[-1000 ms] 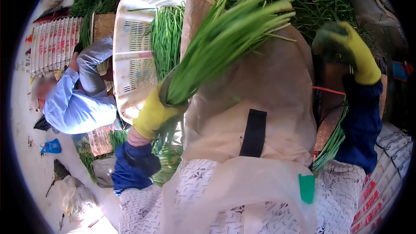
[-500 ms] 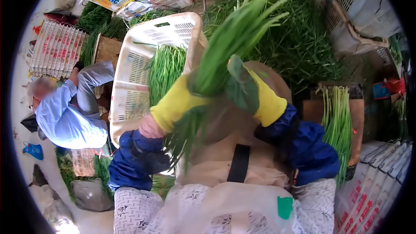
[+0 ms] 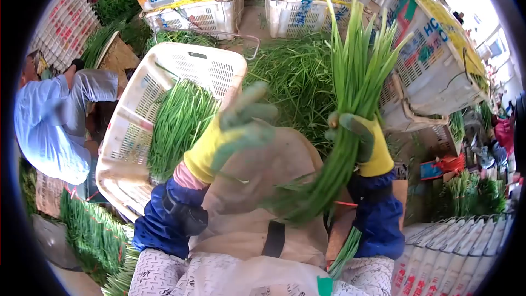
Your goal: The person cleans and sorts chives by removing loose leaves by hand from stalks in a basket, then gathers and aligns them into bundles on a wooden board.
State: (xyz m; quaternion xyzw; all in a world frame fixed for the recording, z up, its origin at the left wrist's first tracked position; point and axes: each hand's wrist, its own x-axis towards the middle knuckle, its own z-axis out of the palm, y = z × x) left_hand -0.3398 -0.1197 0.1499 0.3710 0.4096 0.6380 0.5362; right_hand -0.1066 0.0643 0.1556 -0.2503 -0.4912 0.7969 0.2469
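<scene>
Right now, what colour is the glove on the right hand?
The right glove is yellow, with dull green over the fingers; the head view shows it best.

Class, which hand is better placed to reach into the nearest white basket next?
Probably the left hand: it looks empty and open beside the basket, while the right hand grips the green bunch.

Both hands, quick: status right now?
Left hand: open, fingers spread, holding nothing.
Right hand: closed around a bunch of long green stalks.
</scene>
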